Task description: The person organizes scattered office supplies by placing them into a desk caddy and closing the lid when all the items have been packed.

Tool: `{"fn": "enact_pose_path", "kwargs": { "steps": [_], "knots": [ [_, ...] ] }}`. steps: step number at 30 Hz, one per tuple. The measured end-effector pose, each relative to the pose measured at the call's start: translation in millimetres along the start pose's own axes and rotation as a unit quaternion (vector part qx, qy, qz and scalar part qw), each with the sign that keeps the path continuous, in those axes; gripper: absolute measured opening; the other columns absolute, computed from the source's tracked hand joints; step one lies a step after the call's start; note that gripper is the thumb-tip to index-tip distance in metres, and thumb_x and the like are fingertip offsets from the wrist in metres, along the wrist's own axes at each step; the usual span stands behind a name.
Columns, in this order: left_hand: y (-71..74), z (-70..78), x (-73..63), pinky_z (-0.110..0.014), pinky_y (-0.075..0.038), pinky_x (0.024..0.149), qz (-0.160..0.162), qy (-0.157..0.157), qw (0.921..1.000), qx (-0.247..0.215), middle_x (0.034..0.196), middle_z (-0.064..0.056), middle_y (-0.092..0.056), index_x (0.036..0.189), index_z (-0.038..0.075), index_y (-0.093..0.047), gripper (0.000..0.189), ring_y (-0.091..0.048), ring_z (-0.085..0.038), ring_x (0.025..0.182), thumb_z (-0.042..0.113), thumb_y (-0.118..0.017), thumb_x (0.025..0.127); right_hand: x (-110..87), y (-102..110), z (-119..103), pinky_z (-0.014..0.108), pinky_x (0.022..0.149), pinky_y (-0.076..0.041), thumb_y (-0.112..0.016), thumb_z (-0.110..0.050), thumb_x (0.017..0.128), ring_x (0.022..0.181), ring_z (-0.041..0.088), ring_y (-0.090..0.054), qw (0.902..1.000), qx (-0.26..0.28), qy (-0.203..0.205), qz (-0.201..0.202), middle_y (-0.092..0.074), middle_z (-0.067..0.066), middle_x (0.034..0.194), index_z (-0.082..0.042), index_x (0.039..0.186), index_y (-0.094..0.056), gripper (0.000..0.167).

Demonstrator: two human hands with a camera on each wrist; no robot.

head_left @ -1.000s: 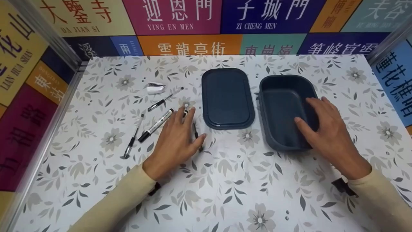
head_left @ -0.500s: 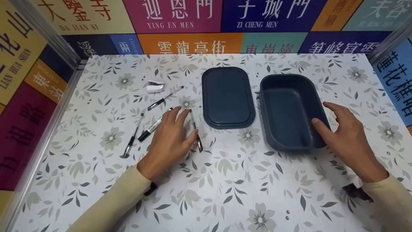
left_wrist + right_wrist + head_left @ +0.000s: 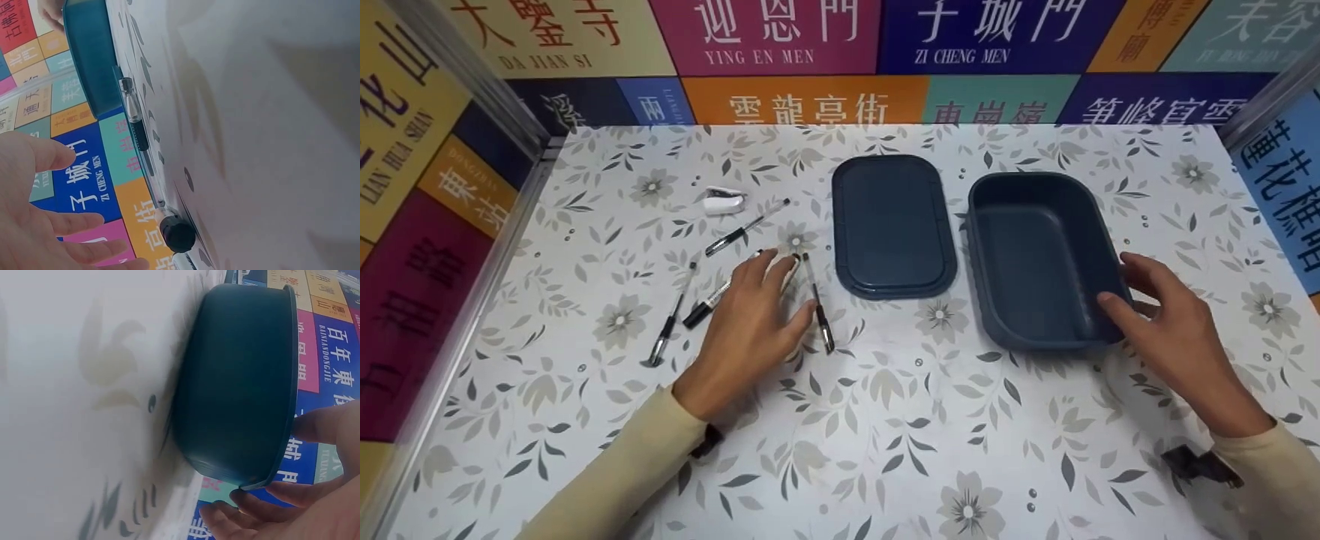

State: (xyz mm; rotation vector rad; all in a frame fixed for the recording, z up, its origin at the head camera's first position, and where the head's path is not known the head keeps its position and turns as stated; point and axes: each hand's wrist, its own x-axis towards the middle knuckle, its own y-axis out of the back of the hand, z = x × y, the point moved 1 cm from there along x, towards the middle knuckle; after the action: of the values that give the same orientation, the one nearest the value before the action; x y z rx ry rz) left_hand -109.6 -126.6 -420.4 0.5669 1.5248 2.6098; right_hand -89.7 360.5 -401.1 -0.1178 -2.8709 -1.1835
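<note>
My left hand point(image 3: 746, 330) hovers over a black-and-white marker point(image 3: 706, 311), hiding part of it. Its fingers are spread, with nothing held in the left wrist view. Another marker's end point(image 3: 795, 260) peeks out by the fingertips. A black-grip pen point(image 3: 821, 319) lies right of the thumb; two similar pens point(image 3: 668, 324) lie to the left and beyond. At the right side of a deep dark-blue box point(image 3: 1027, 255), my right hand point(image 3: 1177, 322) holds the rim, thumb over the edge and fingers outside. The right wrist view shows these fingertips point(image 3: 244, 498) by the rim.
A dark-blue lid point(image 3: 894, 225) lies flat between the pens and the box. Beyond the pens sits a small white stapler-like object point(image 3: 724, 200). The floral tabletop point(image 3: 885, 450) ends at a colourful lettered panel point(image 3: 802, 97), with more panels at both sides.
My right hand has moved right and back from over the box's interior to its right rim; the box has shifted slightly right. My left hand has drawn slightly left, uncovering the nearby pen.
</note>
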Motion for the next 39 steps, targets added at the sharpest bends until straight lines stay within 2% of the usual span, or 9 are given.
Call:
{"fn": "enact_pose_path", "kwargs": {
  "steps": [4, 7, 12, 16, 22, 24, 27, 32, 39],
  "knots": [
    [0.9, 0.6, -0.6, -0.059, -0.049, 0.116, 0.000, 0.004, 1.0000, -0.002, 0.158, -0.028, -0.053, 0.151, -0.001, -0.060, 0.064, -0.051, -0.046, 0.146, 0.035, -0.077, 0.100, -3.2, -2, 4, 0.001, 0.092, -0.044, -0.069, -0.020, 0.110, 0.126, -0.006, -0.055, 0.9997, 0.024, -0.005, -0.004, -0.057, 0.028, 0.152, -0.003, 0.164, -0.047, 0.061],
    [1.5, 0.9, -0.9, -0.060, -0.048, 0.116, 0.001, 0.005, 1.0000, -0.006, 0.158, -0.029, -0.053, 0.152, -0.001, -0.059, 0.065, -0.050, -0.047, 0.147, 0.034, -0.077, 0.100, -5.3, -2, 7, 0.002, 0.092, -0.046, -0.068, -0.015, 0.110, 0.120, -0.013, -0.053, 0.9990, 0.044, -0.005, -0.010, -0.059, 0.022, 0.149, -0.002, 0.165, -0.046, 0.061],
    [2.0, -0.6, -2.5, -0.062, -0.048, 0.115, 0.010, -0.003, 0.9998, -0.015, 0.156, -0.031, -0.054, 0.150, -0.003, -0.060, 0.063, -0.050, -0.049, 0.146, 0.031, -0.077, 0.100, -7.9, -2, 12, 0.004, 0.091, -0.048, -0.067, -0.011, 0.109, 0.119, -0.011, -0.056, 0.9970, 0.072, -0.022, -0.018, -0.061, -0.003, 0.140, -0.003, 0.167, -0.042, 0.064],
    [2.3, -2.4, -3.4, -0.062, -0.047, 0.116, 0.008, -0.004, 0.9998, -0.019, 0.157, -0.032, -0.053, 0.150, -0.004, -0.060, 0.063, -0.050, -0.050, 0.146, 0.031, -0.076, 0.101, -10.6, -2, 15, 0.005, 0.092, -0.050, -0.066, -0.004, 0.108, 0.118, -0.009, -0.058, 0.9950, 0.096, -0.023, -0.018, -0.061, -0.013, 0.136, -0.002, 0.167, -0.042, 0.064],
    [2.5, -4.0, -4.2, -0.063, -0.045, 0.118, -0.005, 0.005, 0.9997, -0.025, 0.160, -0.032, -0.050, 0.153, -0.003, -0.057, 0.065, -0.047, -0.050, 0.149, 0.033, -0.074, 0.102, -16.2, -2, 16, 0.008, 0.088, -0.053, -0.060, 0.008, 0.105, 0.118, -0.003, -0.066, 0.9894, 0.144, -0.012, -0.008, -0.055, -0.003, 0.153, -0.004, 0.165, -0.046, 0.063],
    [2.7, -4.7, -4.6, -0.063, -0.046, 0.118, -0.006, 0.006, 0.9997, -0.025, 0.160, -0.032, -0.050, 0.153, -0.002, -0.057, 0.065, -0.047, -0.050, 0.148, 0.033, -0.074, 0.102, -17.6, -3, 17, 0.009, 0.087, -0.054, -0.059, 0.012, 0.104, 0.118, -0.001, -0.069, 0.9848, 0.173, -0.006, -0.004, -0.053, -0.001, 0.157, -0.005, 0.164, -0.049, 0.063],
    [3.5, -5.6, -4.7, -0.063, -0.045, 0.119, -0.010, 0.012, 0.9995, -0.028, 0.160, -0.031, -0.049, 0.154, -0.001, -0.056, 0.064, -0.047, -0.049, 0.149, 0.032, -0.074, 0.103, -19.9, -4, 18, 0.009, 0.085, -0.054, -0.060, 0.014, 0.103, 0.117, 0.000, -0.071, 0.9818, 0.190, 0.003, 0.002, -0.056, -0.001, 0.156, -0.008, 0.161, -0.054, 0.063],
    [7.0, -8.9, -2.6, -0.059, -0.042, 0.123, -0.022, 0.040, 0.9981, -0.042, 0.162, -0.030, -0.048, 0.156, -0.002, -0.055, 0.064, -0.045, -0.047, 0.151, 0.032, -0.073, 0.104, -23.0, -4, 20, 0.010, 0.084, -0.053, -0.059, 0.015, 0.102, 0.116, 0.001, -0.072, 0.9767, 0.215, 0.003, 0.007, -0.061, -0.002, 0.151, -0.010, 0.157, -0.060, 0.060],
    [13.2, -16.6, -0.1, -0.055, -0.040, 0.126, -0.023, 0.068, 0.9948, -0.072, 0.163, -0.025, -0.049, 0.156, -0.001, -0.055, 0.062, -0.045, -0.044, 0.152, 0.030, -0.072, 0.105, -24.8, -4, 24, 0.011, 0.089, -0.055, -0.056, 0.018, 0.102, 0.120, 0.007, -0.072, 0.9537, 0.301, 0.008, 0.001, -0.062, 0.003, 0.151, 0.001, 0.156, -0.057, 0.056]
  ]
}}
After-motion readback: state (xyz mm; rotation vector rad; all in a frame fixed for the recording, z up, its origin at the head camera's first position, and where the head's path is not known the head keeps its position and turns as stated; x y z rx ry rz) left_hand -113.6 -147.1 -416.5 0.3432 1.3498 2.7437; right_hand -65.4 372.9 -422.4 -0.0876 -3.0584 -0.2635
